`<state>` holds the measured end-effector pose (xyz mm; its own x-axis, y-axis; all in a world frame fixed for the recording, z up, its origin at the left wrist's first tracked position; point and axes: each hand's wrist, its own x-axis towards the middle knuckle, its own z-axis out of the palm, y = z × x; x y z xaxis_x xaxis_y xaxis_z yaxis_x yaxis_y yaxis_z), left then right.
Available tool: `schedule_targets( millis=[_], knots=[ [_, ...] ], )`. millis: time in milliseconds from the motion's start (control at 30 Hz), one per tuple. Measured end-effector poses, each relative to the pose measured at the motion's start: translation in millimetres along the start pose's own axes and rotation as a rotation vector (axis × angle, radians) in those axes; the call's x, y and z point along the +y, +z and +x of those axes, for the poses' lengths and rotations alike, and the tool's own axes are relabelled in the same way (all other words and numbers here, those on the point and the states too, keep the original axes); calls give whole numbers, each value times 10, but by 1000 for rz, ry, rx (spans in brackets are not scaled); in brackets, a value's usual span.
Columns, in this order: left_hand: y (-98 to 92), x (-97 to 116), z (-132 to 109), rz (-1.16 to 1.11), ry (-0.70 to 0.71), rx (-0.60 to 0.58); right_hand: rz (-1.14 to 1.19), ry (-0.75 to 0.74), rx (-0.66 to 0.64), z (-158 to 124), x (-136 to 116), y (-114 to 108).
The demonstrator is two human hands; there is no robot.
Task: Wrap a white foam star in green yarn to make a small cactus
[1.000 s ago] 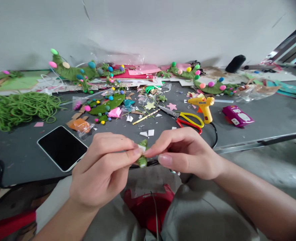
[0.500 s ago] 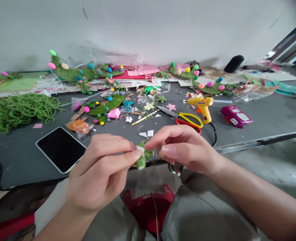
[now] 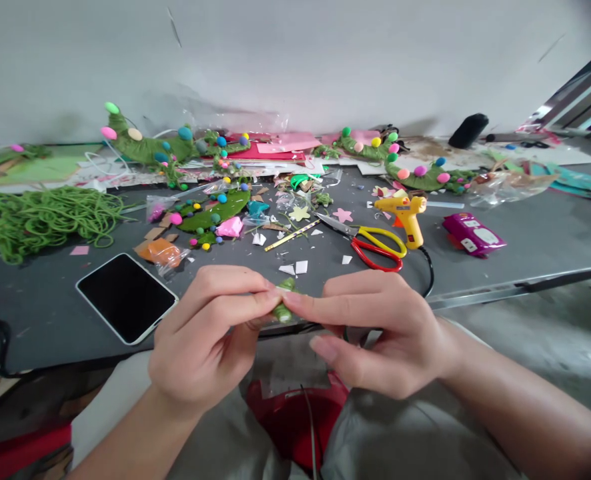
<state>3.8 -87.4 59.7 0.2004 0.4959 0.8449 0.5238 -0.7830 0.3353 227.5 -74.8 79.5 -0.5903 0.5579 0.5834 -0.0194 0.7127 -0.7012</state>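
**Number of the Things at the Bench** (image 3: 540, 235)

There are one left hand (image 3: 200, 347), one right hand (image 3: 400, 327) and one small green piece (image 3: 285, 315). I count also one glue gun (image 3: 409, 217), one pair of scissors (image 3: 379, 255), one black-screened device (image 3: 127, 298), one heap of green yarn (image 3: 50, 217), one purple packet (image 3: 475, 235) and at least two star shapes (image 3: 343, 215). The coloured balls (image 3: 176, 219) are many, and their exact number I cannot tell.

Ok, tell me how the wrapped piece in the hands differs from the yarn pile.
The wrapped piece is small and tightly wound, while the yarn pile is far larger, in loose loops. The wrapped piece is pinched in the left hand; the yarn pile lies on the table. The wrapped piece shows some white, the yarn pile none that I see. Both are green.
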Motion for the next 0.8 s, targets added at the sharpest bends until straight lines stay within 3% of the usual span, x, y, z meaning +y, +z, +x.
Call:
schedule_targets(
  millis=[67, 167, 300, 367, 467, 667, 800],
  knots=[
    [13, 18, 0, -22, -49, -25, 54, 71, 10, -3, -13, 2],
    [42, 22, 7, -70, -110, -31, 252, 300, 52, 18, -9, -27],
    [71, -23, 29, -132, -423, -77, 343, 567, 173, 77, 74, -89],
    [68, -51, 45, -164, -576, -109, 331, 608, 185, 97, 126, -98],
    [58, -66, 74, -224, -688, -136, 305, 635, 125, 106, 179, -64],
    [66, -79, 95, -278, -760, -208, 283, 692, 75, 129, 245, 26],
    [-52, -264, 42, -169, -714, -336, 224, 726, 125, 135, 374, -115]
  ],
)
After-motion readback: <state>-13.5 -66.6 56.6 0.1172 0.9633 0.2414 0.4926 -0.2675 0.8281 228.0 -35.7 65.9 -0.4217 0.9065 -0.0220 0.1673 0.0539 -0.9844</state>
